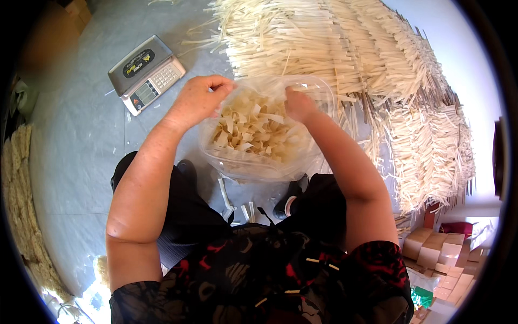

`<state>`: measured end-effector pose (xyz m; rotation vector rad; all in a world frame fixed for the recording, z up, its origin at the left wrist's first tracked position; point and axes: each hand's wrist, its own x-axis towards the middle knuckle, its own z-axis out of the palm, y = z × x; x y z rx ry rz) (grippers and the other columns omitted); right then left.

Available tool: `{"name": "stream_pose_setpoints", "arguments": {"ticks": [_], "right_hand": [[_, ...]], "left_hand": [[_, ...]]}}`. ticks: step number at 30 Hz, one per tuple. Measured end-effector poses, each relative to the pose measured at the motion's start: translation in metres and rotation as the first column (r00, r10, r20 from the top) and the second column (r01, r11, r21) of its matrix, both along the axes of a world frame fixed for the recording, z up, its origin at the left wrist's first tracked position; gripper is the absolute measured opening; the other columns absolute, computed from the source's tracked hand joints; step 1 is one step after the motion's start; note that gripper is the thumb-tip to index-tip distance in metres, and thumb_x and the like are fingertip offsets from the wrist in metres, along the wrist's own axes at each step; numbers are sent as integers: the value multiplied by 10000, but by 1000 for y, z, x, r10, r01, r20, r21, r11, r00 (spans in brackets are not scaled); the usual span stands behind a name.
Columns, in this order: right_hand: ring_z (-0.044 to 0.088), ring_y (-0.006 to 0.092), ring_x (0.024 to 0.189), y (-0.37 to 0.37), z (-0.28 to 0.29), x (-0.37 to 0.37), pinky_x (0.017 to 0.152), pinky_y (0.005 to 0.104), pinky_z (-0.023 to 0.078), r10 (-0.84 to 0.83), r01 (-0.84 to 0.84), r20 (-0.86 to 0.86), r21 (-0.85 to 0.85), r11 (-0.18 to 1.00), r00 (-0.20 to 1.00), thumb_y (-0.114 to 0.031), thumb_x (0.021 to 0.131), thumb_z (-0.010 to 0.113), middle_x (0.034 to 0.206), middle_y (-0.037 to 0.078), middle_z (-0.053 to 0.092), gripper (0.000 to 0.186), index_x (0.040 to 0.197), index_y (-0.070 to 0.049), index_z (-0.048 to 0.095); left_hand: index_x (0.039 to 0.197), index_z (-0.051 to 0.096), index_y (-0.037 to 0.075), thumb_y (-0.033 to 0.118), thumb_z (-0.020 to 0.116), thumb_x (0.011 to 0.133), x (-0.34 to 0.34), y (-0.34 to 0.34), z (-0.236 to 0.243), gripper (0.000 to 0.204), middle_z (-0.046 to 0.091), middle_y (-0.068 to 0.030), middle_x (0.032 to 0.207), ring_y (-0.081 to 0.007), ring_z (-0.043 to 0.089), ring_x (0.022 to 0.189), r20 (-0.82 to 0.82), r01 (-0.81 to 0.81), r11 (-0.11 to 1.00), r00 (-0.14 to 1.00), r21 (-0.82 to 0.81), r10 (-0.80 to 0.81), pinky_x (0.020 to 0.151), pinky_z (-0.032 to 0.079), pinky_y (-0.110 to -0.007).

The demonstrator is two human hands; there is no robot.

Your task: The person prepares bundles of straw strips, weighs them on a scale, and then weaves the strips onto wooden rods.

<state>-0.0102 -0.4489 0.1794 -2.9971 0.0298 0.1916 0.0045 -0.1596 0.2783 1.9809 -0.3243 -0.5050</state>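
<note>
Nearest the camera was the person's dark blouse (259, 281) with red patterning, and beyond it the dark trousers (189, 210) of someone seated on the grey floor (81, 140). Taking the clear plastic bag (259, 162) as the landmark: it hung in front of the knees, above the floor, bulging with short pale strips (248, 132). The left hand (199, 100) was closed on the bag's rim at its left edge, pinching the film. The right hand (299, 105) was closed on the rim at the bag's right side, fingers curled into the gathered plastic. The two hands stood apart, holding the mouth stretched wide between them. Behind and to the right of the bag lay a great heap of long pale strips (367, 70), fanned across the floor. To the bag's left and a little farther away sat a small weighing scale (145, 73) with a flat pan and a keypad. A few loose strips (237, 208) lay on the floor just beneath the bag, between the shoes. Well to the right and nearer the camera stood stacked cardboard boxes (437, 251). Judged from this, the step in hand looked like settling or gathering the filled bag by its rim; any following move would call for a firm grip on both edges, so that the thin film neither slipped nor spilled its load.
</note>
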Motion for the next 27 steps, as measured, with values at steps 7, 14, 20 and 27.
{"name": "stream_pose_setpoints", "arguments": {"ticks": [7, 14, 20, 27], "right_hand": [[610, 386, 848, 4, 24, -3, 747, 477, 483, -6, -17, 237, 96, 995, 972, -158, 845, 529, 863, 220, 643, 208, 1006, -55, 611], [612, 380, 848, 48, 77, -32, 724, 444, 495, -7, -15, 117, 192, 981, 993, -127, 844, 503, 882, 206, 643, 188, 951, -26, 620], [604, 352, 887, 49, 21, -30, 740, 435, 487, 133, -141, 50, 201, 969, 990, -106, 819, 510, 897, 185, 640, 152, 858, -22, 631], [605, 343, 904, 49, 10, -27, 763, 420, 505, 199, -203, 52, 74, 976, 979, -170, 826, 569, 938, 171, 638, 189, 946, -34, 624]], "left_hand": [[1088, 679, 106, 276, 560, 911, 2, 5, 0, 273, 620, 0, 898, -87, 544, 721, 26, -45, 999, 999, 7, 45, 633, 525, -253], [1053, 675, 63, 273, 577, 892, -1, 13, -1, 282, 608, -17, 818, -100, 558, 684, 76, -86, 996, 994, 7, 85, 600, 517, -251], [1038, 672, 36, 272, 587, 882, 0, 7, 0, 295, 614, -29, 794, -103, 566, 670, 99, -77, 997, 992, -30, 80, 589, 516, -252], [1075, 685, 115, 275, 556, 919, -3, 2, -1, 258, 590, 26, 848, -65, 513, 698, 23, -22, 1000, 999, -17, 22, 618, 499, -223]]}}
